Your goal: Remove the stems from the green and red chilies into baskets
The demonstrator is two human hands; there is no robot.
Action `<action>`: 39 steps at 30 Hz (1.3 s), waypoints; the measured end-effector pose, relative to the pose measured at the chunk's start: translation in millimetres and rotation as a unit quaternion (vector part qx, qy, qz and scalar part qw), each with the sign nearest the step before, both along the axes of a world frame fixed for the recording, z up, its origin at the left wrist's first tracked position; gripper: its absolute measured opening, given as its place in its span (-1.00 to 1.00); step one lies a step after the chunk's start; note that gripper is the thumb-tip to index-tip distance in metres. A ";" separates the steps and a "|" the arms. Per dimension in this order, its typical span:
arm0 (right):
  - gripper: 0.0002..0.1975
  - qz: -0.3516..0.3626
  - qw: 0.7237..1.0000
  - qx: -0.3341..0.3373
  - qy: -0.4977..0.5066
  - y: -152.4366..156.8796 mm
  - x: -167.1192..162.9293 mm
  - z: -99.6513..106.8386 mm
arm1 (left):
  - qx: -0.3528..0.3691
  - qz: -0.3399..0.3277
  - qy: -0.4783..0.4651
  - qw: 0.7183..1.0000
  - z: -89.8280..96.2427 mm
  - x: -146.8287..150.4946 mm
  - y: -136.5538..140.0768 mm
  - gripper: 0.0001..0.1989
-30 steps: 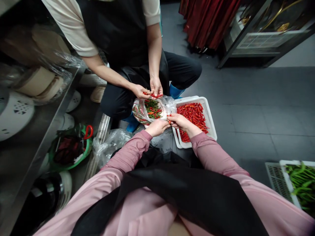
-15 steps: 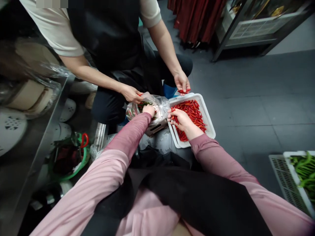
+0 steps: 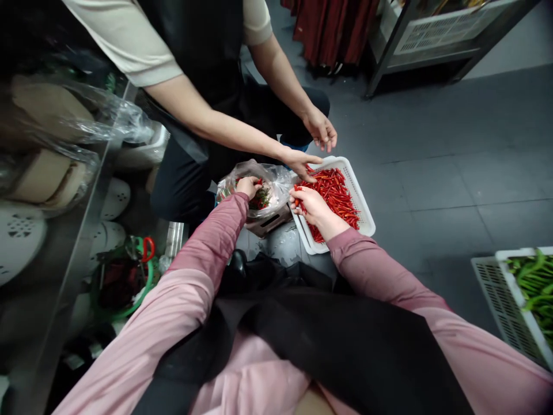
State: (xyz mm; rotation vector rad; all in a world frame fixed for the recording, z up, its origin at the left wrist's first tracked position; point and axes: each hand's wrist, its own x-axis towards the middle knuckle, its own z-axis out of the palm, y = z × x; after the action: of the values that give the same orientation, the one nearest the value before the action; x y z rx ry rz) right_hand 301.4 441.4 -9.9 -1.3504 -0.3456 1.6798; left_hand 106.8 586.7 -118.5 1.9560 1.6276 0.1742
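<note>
A clear plastic bag (image 3: 235, 173) with red chilies and green stems stands open on a box (image 3: 268, 225). Over its mouth my left hand (image 3: 249, 187) is closed, a bit of red chili (image 3: 260, 181) showing at its fingertips. My right hand (image 3: 314, 205) is curled around several red chilies (image 3: 298, 196), above the left side of a white basket (image 3: 366, 222). Red chilies (image 3: 339, 193) cover the basket's bottom. A co-worker's hand (image 3: 298, 163) reaches over the basket's far left corner, close to my right hand.
The co-worker's other hand (image 3: 320, 128) hovers behind the basket. Right of me, green peppers (image 3: 538, 282) fill another white crate (image 3: 505, 262). On the left are a green-rimmed bucket (image 3: 149, 282) with red-handled scissors (image 3: 148, 249) and a metal shelf (image 3: 82, 230). Grey tiles (image 3: 440, 184) cover the floor.
My left hand has come up and leftward from inside the bag. The co-worker's one hand moved from the bag to the basket; the other let go of its red chilies. The view shifted slightly.
</note>
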 end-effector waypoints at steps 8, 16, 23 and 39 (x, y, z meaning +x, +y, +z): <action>-0.90 0.013 1.000 0.019 -0.007 2.6 -7.9 -8.8 | -0.004 0.260 -0.275 0.926 20.0 -26.3 4.2 -0.90; -0.82 0.103 0.987 0.094 -0.080 0.6 -20.2 -8.2 | -0.154 0.266 -0.452 0.838 89.6 -0.4 -75.8 -0.72; -0.69 0.296 0.946 0.131 -0.014 -8.9 -26.2 -10.6 | -0.244 0.256 -0.481 0.802 112.4 20.0 -134.2 -0.64; -0.74 0.177 0.983 0.041 0.024 -1.6 -22.0 -9.9 | -0.134 -0.056 -0.364 0.920 112.5 15.6 -145.2 -0.85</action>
State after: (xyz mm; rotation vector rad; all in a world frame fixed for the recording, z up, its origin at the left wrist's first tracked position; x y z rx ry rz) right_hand 279.4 439.8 -19.8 -1.2373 -0.6510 1.9611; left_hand 122.4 441.5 -6.0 1.5038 0.9843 0.5327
